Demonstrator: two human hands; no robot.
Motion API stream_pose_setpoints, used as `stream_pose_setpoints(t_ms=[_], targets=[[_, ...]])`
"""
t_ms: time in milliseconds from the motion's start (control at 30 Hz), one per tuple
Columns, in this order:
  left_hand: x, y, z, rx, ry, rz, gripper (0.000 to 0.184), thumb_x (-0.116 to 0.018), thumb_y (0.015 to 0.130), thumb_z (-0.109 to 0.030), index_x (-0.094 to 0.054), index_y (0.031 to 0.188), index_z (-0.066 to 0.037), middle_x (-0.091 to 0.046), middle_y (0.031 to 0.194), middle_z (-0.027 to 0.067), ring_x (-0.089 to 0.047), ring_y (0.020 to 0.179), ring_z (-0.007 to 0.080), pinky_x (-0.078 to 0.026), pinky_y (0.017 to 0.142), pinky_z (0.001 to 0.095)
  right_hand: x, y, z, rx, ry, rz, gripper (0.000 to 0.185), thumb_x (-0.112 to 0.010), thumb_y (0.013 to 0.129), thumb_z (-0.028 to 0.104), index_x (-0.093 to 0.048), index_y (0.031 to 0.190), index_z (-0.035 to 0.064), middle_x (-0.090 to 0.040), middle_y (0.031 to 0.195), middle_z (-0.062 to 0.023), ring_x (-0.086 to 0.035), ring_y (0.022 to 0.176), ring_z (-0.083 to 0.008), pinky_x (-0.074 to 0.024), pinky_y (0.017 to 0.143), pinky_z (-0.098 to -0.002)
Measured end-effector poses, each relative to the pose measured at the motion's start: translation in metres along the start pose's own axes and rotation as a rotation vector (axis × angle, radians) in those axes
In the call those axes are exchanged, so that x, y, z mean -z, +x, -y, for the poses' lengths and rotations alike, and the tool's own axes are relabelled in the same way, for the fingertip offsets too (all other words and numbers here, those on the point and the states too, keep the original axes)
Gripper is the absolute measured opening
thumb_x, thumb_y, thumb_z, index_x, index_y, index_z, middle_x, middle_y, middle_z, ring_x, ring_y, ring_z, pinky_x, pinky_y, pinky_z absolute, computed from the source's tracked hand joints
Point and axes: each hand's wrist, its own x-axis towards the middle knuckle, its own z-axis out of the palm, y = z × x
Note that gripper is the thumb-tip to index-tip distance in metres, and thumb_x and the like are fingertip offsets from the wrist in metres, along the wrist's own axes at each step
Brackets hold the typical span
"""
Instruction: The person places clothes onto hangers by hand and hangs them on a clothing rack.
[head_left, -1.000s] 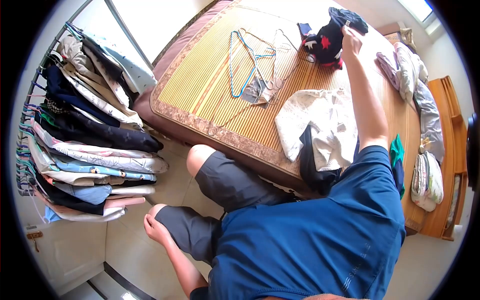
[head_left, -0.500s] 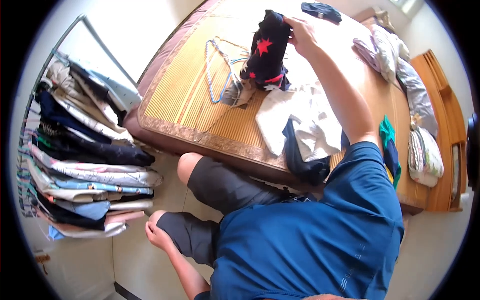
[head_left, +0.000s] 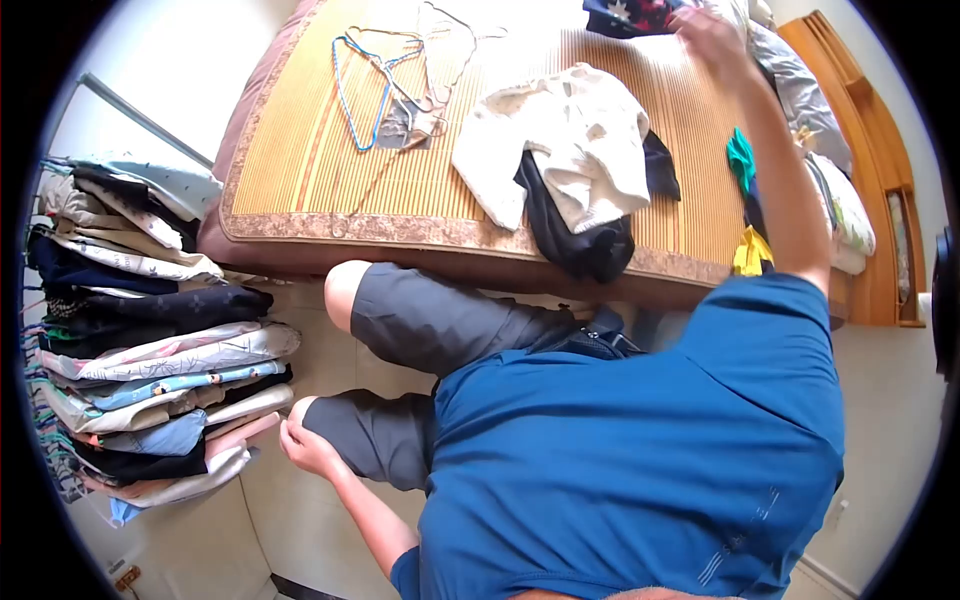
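The right hand (head_left: 708, 38) is positioned over the far part of the bed (head_left: 275, 222), fingers at the edge of the dark star-patterned garment (head_left: 632, 17); blur obscures finger closure and grip. The left hand (head_left: 312, 450) is located at the left knee (head_left: 303, 408), fingers curled; exact opening and contents cannot be determined. The white top (head_left: 560, 135) overlaps the black garment (head_left: 580, 245) near the bed edge. Hangers (head_left: 385, 70) lie left of the white top.
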Motion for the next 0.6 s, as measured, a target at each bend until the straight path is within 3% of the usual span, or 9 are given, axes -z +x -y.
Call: stream_pose_setpoints(t_ms=[100,167,233,300,367,433,500,567,600], targets=[[-0.007,-0.002,-0.004,-0.168,-0.036,0.023,0.037,-0.059,0.101,-0.025,-0.070,0.121,0.003,-0.065,0.131,0.0197,-0.061,0.121,0.0360,-0.050,0.103,0.0438,-0.090,-0.114,0.031,-0.298,-0.349,0.479,0.064,-0.074,0.091,0.047,-0.061,0.138,0.0042,-0.070,0.121,-0.0144,-0.068,0.102,-0.0195,-0.0594,0.079,-0.0358],[-0.013,0.001,-0.009,-0.215,0.047,0.021,0.033,-0.064,0.099,-0.022,-0.072,0.117,0.003,-0.064,0.132,0.0191,-0.060,0.124,0.0344,-0.049,0.104,0.0431,-0.133,-0.167,0.022,0.019,-0.595,0.434,0.074,-0.076,0.087,0.049,-0.059,0.138,-0.0013,-0.068,0.126,-0.0216,-0.070,0.102,-0.0286,-0.0590,0.085,-0.0431],[-0.021,0.001,-0.006,-0.286,0.014,0.097,0.030,-0.066,0.097,-0.021,-0.073,0.113,0.003,-0.065,0.131,0.0189,-0.059,0.125,0.0338,-0.047,0.106,0.0428,-0.151,-0.183,-0.007,0.400,-0.758,0.262,0.070,-0.076,0.086,0.042,-0.059,0.133,-0.0065,-0.071,0.114,-0.0257,-0.072,0.100,-0.0353,-0.0570,0.088,-0.0473],[-0.024,-0.002,-0.013,-0.275,-0.042,0.138,0.028,-0.068,0.095,-0.020,-0.074,0.110,0.002,-0.065,0.130,0.0168,-0.060,0.124,0.0332,-0.045,0.109,0.0434,-0.149,-0.160,0.009,0.161,-0.723,0.400,0.034,-0.067,0.089,0.028,-0.072,0.103,-0.0035,-0.074,0.087,-0.0200,-0.073,0.087,-0.0345,-0.0568,0.077,-0.0453],[-0.022,-0.005,-0.020,-0.257,-0.015,0.163,0.026,-0.069,0.095,-0.019,-0.074,0.109,0.002,-0.068,0.127,0.0150,-0.060,0.123,0.0329,-0.044,0.110,0.0435,-0.142,-0.131,-0.025,0.007,-0.436,0.231,0.028,-0.069,0.088,0.024,-0.074,0.100,-0.0011,-0.073,0.083,-0.0177,-0.073,0.081,-0.0320,-0.0572,0.074,-0.0425],[-0.019,-0.004,-0.019,-0.269,0.002,0.166,0.025,-0.068,0.095,-0.019,-0.075,0.108,0.001,-0.069,0.124,0.0139,-0.060,0.123,0.0328,-0.044,0.110,0.0436,-0.119,-0.099,-0.013,-0.118,-0.210,0.032,0.024,-0.065,0.087,0.015,-0.077,0.103,0.0025,-0.075,0.088,-0.0154,-0.065,0.071,-0.0160,-0.0536,0.067,-0.0339],[-0.018,-0.001,-0.019,-0.276,0.015,0.159,0.024,-0.068,0.095,-0.018,-0.075,0.107,0.001,-0.070,0.122,0.0129,-0.060,0.123,0.0327,-0.043,0.111,0.0438,-0.064,-0.030,-0.048,0.156,-0.131,-0.029,0.026,-0.066,0.087,0.012,-0.076,0.109,0.0034,-0.076,0.089,-0.0120,-0.067,0.075,-0.0159,-0.0551,0.073,-0.0334],[-0.017,-0.001,-0.017,-0.258,0.067,0.167,0.022,-0.068,0.095,-0.018,-0.075,0.106,0.000,-0.072,0.119,0.0110,-0.060,0.123,0.0322,-0.042,0.111,0.0436,-0.040,0.003,0.026,0.322,-0.302,-0.381,0.028,-0.069,0.092,0.023,-0.073,0.110,0.0015,-0.073,0.094,-0.0149,-0.069,0.085,-0.0307,-0.0548,0.078,-0.0390],[-0.017,-0.002,-0.018,-0.257,0.071,0.166,0.022,-0.068,0.095,-0.018,-0.075,0.106,0.000,-0.072,0.119,0.0110,-0.060,0.123,0.0322,-0.042,0.111,0.0436,-0.018,0.019,0.048,0.320,-0.300,-0.379,0.028,-0.069,0.092,0.023,-0.073,0.110,0.0015,-0.073,0.094,-0.0149,-0.069,0.085,-0.0307,-0.0548,0.078,-0.0390]])
